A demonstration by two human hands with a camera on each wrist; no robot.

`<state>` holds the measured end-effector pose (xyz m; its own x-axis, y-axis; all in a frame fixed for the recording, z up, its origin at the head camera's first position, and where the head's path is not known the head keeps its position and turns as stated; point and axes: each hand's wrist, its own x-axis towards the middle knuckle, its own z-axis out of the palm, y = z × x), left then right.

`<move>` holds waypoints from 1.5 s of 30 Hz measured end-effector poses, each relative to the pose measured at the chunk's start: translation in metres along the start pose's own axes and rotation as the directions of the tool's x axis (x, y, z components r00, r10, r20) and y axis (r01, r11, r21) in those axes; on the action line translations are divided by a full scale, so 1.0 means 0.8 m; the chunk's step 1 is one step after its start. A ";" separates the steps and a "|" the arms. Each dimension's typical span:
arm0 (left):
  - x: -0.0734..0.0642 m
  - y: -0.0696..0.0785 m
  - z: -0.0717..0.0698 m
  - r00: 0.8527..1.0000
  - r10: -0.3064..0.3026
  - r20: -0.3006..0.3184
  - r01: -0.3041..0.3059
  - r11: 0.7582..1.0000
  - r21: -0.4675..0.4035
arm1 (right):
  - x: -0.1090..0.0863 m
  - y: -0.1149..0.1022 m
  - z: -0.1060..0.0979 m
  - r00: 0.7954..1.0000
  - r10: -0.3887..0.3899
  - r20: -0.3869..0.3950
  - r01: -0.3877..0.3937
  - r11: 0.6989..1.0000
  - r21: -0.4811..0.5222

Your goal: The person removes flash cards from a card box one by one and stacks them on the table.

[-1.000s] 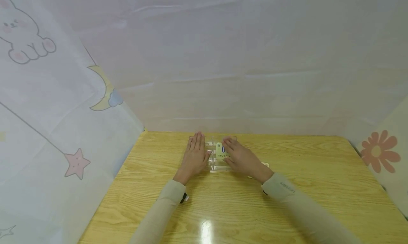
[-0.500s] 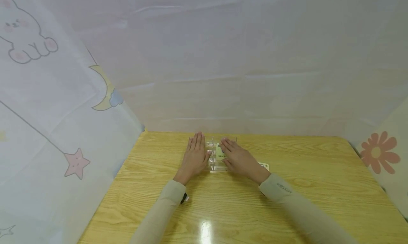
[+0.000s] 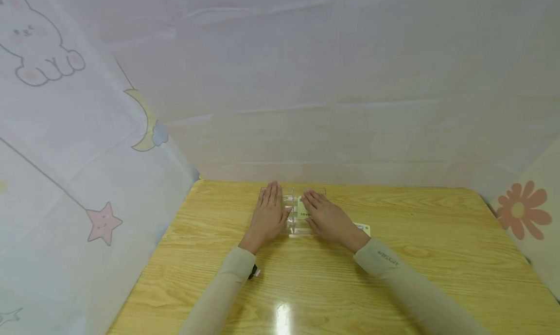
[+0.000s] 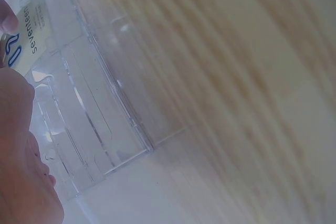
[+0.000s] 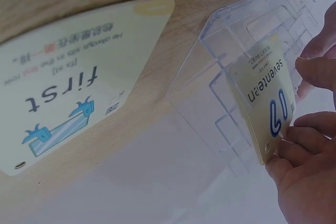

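Observation:
My left hand (image 3: pixel 267 217) lies with straight fingers over the left half of a clear plastic card stand (image 3: pixel 292 231). On the stand's right half sits a stack of cards (image 3: pixel 301 209); the top one reads "seventeen" with a blue 17. My right hand (image 3: pixel 331 220) lies over that stack, fingers extended, covering most of the top card. In the right wrist view, its fingertips (image 5: pixel 277 167) touch the edge of the cards, with the thumb on the far side. The left wrist view shows slots in the stand (image 4: pixel 86 111) beside my left hand (image 4: pixel 21 156).
A card reading "first" (image 5: pixel 68 77) lies on the wooden table just right of the stand, partly hidden by the right wrist in the head view. A printed white sheet (image 3: pixel 280 106) rises behind the table (image 3: pixel 218 228).
My right hand has shifted slightly left over the stack, covering more of the "seventeen" card and baring more of the loose card beside it. The left hand stays in place.

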<state>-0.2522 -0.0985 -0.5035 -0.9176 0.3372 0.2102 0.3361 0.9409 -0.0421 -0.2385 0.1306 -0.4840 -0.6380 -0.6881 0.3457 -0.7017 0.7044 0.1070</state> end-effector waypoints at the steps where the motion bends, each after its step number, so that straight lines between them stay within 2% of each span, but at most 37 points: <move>1: 0.000 0.000 0.000 1.000 0.000 0.001 0.000 1.000 0.002 | 0.000 0.000 0.001 1.000 0.002 0.006 -0.002 1.000 -0.001; 7: -0.001 0.000 -0.001 1.000 0.001 0.013 -0.001 1.000 0.007 | 0.001 -0.002 0.002 0.999 0.011 0.035 -0.011 1.000 -0.016; 13: 0.000 0.000 -0.001 1.000 0.004 0.000 -0.004 1.000 0.011 | 0.001 -0.003 0.003 1.000 0.005 0.027 -0.003 0.999 -0.049; 25: 0.000 -0.001 -0.001 1.000 0.007 -0.003 -0.007 1.000 -0.006 | 0.000 0.000 0.008 1.000 0.018 0.008 -0.018 0.999 -0.047; 36: 0.000 0.000 0.000 1.000 -0.001 -0.001 0.001 1.000 0.013 | 0.000 -0.003 0.004 1.000 0.006 0.005 -0.005 0.999 -0.038; 42: 0.000 0.000 0.000 1.000 0.003 -0.015 -0.003 0.999 0.036 | -0.002 -0.004 0.003 0.999 -0.026 -0.044 0.022 0.996 -0.085; 45: 0.000 0.000 0.000 1.000 0.004 -0.020 -0.004 0.999 0.034 | -0.003 -0.005 0.000 0.998 -0.038 -0.043 0.032 0.992 -0.123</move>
<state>-0.2520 -0.0983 -0.5035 -0.9118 0.3406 0.2292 0.3321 0.9402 -0.0759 -0.2340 0.1297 -0.4857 -0.5971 -0.7059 0.3810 -0.6775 0.6981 0.2318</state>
